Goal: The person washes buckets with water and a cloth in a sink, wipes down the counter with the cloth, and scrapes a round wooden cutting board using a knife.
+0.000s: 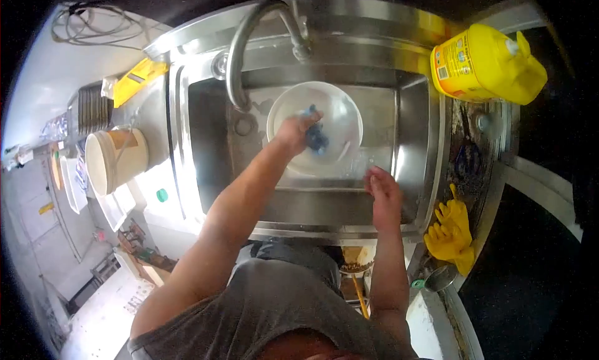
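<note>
Steel sink (331, 209), white bowl (344, 113).
My left fingers (310, 119) clamp a blue cloth (318, 141); my right fingers (378, 180) curl, hold unclear. Unsteadied, the bowl might skid if pressed.

Bowl (342, 119) in sink (414, 141), faucet (234, 60) behind, bucket (120, 159) left, jug (483, 63) right, gloves (454, 232) before jug

I held a crumpled blue cloth (317, 139) in or over a white bowl (345, 118). The bowl sat upright in the sink (412, 141).
</note>
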### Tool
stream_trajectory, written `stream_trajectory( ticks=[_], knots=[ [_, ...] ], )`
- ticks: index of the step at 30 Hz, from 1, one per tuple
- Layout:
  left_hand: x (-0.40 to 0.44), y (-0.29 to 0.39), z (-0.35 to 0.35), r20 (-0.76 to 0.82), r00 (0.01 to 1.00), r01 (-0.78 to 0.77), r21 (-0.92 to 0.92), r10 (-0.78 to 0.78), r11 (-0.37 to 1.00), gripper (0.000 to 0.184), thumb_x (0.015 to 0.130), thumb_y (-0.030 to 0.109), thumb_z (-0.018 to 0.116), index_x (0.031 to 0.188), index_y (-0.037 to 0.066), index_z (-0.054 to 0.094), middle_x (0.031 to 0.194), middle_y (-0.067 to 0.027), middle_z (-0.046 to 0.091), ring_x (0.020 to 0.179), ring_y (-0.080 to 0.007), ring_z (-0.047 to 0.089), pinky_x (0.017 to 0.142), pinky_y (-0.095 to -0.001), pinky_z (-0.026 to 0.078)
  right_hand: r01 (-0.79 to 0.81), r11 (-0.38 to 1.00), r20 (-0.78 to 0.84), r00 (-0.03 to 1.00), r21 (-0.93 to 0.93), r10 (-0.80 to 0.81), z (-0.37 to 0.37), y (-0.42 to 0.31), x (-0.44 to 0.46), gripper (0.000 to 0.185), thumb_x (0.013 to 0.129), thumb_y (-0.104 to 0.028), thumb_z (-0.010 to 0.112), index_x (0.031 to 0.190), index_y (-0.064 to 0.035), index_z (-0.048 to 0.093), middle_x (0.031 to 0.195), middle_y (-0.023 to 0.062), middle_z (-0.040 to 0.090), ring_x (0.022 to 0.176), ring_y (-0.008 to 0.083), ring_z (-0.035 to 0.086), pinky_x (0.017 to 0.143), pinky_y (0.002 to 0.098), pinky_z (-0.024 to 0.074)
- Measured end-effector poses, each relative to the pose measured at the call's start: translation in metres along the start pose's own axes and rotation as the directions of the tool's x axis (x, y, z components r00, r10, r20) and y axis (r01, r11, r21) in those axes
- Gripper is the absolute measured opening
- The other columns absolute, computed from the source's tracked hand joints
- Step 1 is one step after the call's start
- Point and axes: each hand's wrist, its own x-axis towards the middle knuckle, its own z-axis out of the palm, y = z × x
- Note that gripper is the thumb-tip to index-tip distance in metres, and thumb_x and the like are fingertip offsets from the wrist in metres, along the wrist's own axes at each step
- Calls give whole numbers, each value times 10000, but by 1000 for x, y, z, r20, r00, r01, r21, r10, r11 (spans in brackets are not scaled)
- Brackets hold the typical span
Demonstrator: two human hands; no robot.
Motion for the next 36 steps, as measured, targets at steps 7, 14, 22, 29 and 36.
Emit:
stream_trajectory(
  ticks=[7,14,22,29,36],
  knots=[
    [-40,-11,28,61,998,45,-594,-10,803,302,959,278,410,1055,10,511,951,-146,609,879,-293,607,830,-446,498,-118,965,215,974,234,68,76,-34,6,523,981,-330,479,1415,-53,385,1441,89,403,1337,225,346,1106,421,240],
    [-43,-35,47,-281,956,15,-235,-82,972,275,890,243,521,981,25,660,970,-167,635,854,-242,597,726,-381,498,-39,993,189,982,112,17,112,-34,3,447,970,-329,516,1306,-35,511,1310,52,512,1220,157,444,1041,319,302],
    [-35,-40,40,-98,995,-38,-371,2,928,272,868,302,573,897,35,618,805,-75,617,716,-213,603,625,-355,485,10,992,161,986,129,-31,113,-37,7,383,955,-347,515,1163,-35,594,1194,67,583,1133,160,507,975,312,344],
    [-54,-28,41,-138,990,-55,-341,8,939,328,838,296,607,902,-24,631,801,-91,629,681,-206,596,612,-360,490,-9,992,178,984,128,-14,101,-33,29,394,932,-329,548,1185,-27,567,1209,74,559,1152,195,483,984,335,339],
    [-45,-24,44,-193,966,-199,-129,172,972,384,830,340,592,902,-35,637,792,-120,631,663,-218,599,612,-370,489,-191,959,94,980,211,175,85,-33,51,664,920,-571,444,1347,-63,454,1335,67,478,1236,232,421,1057,395,269]
  ],
)
